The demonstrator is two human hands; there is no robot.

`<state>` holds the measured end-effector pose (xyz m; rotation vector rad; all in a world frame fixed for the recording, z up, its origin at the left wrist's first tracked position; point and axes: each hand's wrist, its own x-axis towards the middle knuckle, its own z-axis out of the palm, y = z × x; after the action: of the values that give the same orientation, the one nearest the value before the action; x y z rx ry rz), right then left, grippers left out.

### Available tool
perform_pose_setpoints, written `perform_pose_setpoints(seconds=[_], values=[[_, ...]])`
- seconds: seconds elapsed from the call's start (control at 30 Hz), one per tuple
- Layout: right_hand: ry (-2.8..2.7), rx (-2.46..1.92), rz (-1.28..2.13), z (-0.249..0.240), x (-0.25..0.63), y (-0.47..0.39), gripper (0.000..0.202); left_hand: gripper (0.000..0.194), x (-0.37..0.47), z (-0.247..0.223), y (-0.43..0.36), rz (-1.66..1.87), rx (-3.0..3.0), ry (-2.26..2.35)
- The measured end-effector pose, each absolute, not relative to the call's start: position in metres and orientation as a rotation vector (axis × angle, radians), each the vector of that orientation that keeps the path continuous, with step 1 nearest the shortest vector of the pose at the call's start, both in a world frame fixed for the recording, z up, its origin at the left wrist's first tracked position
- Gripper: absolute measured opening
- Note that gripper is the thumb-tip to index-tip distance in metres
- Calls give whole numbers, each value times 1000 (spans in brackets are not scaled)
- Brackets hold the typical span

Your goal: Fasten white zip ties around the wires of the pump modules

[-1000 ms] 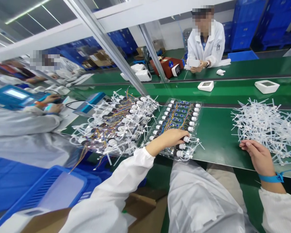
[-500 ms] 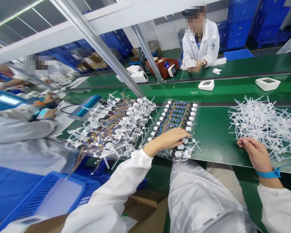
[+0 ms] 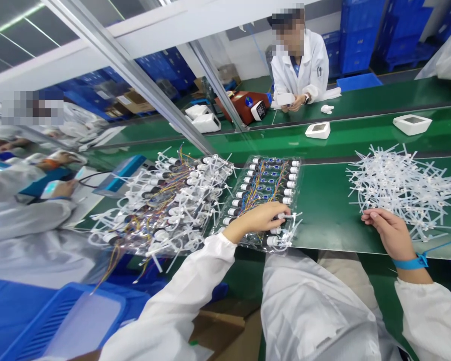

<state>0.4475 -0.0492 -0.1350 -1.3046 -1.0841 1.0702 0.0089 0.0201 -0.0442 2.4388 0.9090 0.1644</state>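
My left hand point(image 3: 263, 216) reaches over the near part of a clear plastic tray point(image 3: 225, 235). Its fingers are closed around the white end of a small black-and-white cylindrical motor point(image 3: 284, 216), partly hidden by them. Rows of such motors with coloured wires point(image 3: 261, 188) and small blue boards lie in the tray. White tubing point(image 3: 293, 231) is fitted at the nearest motors. My right hand point(image 3: 389, 231), with a blue wrist strap point(image 3: 409, 261), is at the near left edge of a pile of white tube pieces point(image 3: 394, 183). Its thumb and fingers are pinched together; anything between them is too small to make out.
Left of the tray lies a heap of wired motors with white tubes point(image 3: 169, 205). A blue-and-grey device point(image 3: 122, 175) stands behind it. White housings point(image 3: 317, 130) rest beyond the table's far edge. A blue basket point(image 3: 71, 296) sits low left. Co-workers are across and to the left.
The camera view has shifted slightly, moving the scene leftward. My left fingers have curled closer around the motor's white end. My right hand stays pinched beside the tube pile.
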Motion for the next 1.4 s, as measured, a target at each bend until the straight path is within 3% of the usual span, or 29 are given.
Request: perform_pose_setpoints(seconds=[0.1, 0.37, 0.53, 1.4], values=[[-1078, -1321, 1083, -134, 448, -49, 35, 14, 12, -43, 21, 175, 2421, 875], [-1071, -1314, 1078, -133, 447, -50, 36, 14, 7, -40, 21, 118, 2419, 873], [-1073, -1321, 1089, -133, 448, -50, 37, 32, -11, -34, 20, 226, 2333, 777], [-1155, -1307, 1068, -136, 449, -51, 33, 32, -22, -52, 29, 180, 2415, 816]])
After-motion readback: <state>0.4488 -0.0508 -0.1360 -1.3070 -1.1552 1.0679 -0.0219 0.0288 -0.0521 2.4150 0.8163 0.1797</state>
